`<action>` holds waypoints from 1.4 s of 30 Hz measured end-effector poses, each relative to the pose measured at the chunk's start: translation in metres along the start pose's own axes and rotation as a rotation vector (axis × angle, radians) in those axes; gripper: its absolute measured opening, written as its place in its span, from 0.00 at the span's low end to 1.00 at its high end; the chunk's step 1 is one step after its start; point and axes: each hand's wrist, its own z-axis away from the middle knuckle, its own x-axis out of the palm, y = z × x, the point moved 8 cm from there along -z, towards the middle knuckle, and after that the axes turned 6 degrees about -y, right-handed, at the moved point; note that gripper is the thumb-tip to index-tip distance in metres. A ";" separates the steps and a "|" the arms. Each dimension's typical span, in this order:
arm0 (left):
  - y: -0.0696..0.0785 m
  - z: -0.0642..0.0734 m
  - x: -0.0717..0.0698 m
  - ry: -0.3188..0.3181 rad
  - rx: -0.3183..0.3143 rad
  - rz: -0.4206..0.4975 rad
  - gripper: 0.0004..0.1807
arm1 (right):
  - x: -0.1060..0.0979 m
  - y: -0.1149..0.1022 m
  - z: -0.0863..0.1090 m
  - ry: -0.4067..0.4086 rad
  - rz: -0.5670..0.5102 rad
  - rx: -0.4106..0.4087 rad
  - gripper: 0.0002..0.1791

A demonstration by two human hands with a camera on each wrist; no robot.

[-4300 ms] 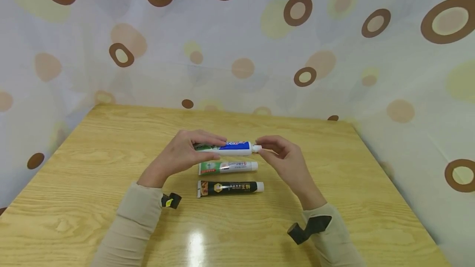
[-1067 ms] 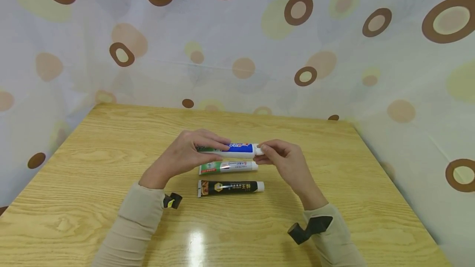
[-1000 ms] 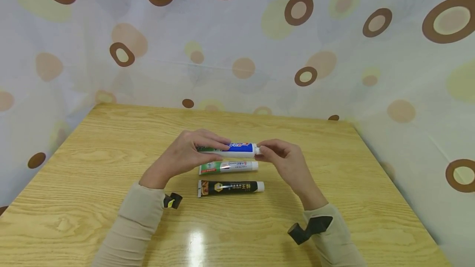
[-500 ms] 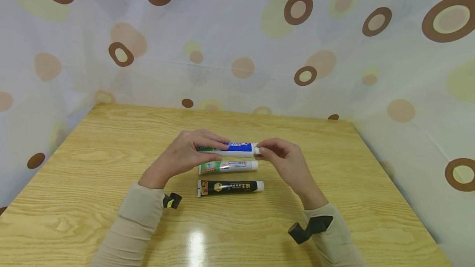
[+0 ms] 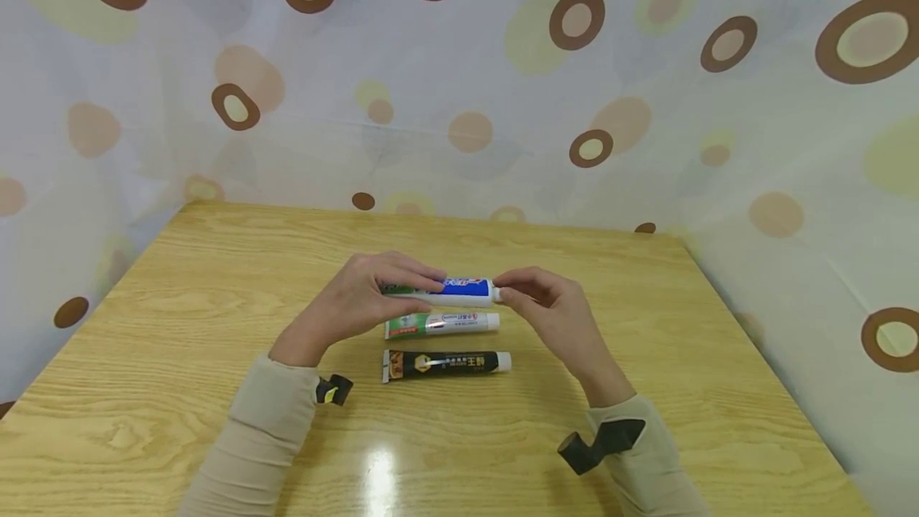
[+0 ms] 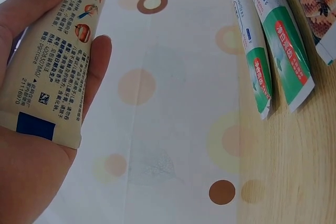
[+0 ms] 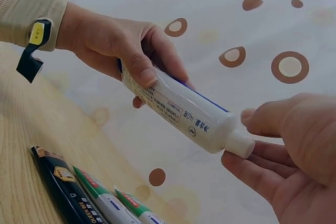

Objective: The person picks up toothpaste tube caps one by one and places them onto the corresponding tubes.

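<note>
My left hand (image 5: 362,294) grips a white and blue toothpaste tube (image 5: 463,291) raised over the table, its capped end to the right. In the left wrist view, the tube's printed back faces the camera and its flat end lies against the palm. My right hand (image 5: 549,305) has thumb and fingers at the small white cap (image 7: 239,145); in the right wrist view, fingertips touch its underside and the thumb sits close above. Below lie a green and white toothpaste tube (image 5: 441,325) and a black toothpaste tube (image 5: 445,363). Another green and white tube (image 6: 253,51) shows in the wrist views.
The tubes lie side by side on a wooden table (image 5: 215,286). A whitish sheet with brown circles (image 5: 467,62) hangs behind and along both sides. Black straps with small mounts (image 5: 599,445) sit at both wrists.
The right hand has shifted on the cap, its fingers repeatedly changing position around it; the thumb has moved slightly off in the latest frames. The left hand keeps its grip on the tube, barely moving.
</note>
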 end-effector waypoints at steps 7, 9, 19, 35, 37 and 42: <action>0.001 0.000 0.001 -0.001 0.004 -0.004 0.15 | 0.000 -0.003 0.000 -0.004 0.040 -0.014 0.10; 0.002 0.000 0.001 -0.002 0.007 -0.008 0.15 | 0.000 0.000 0.000 0.002 0.030 0.004 0.10; 0.007 -0.002 0.001 0.005 0.044 0.006 0.15 | -0.001 0.000 0.000 0.001 -0.071 -0.006 0.14; 0.003 0.000 0.000 0.012 0.025 -0.011 0.15 | 0.002 -0.003 0.000 -0.015 -0.015 -0.037 0.10; 0.004 0.000 0.000 0.012 0.024 -0.010 0.15 | 0.001 -0.002 0.000 -0.010 -0.012 -0.026 0.10; 0.004 0.000 0.000 0.016 0.023 -0.014 0.15 | 0.001 -0.001 0.000 -0.001 0.010 -0.003 0.10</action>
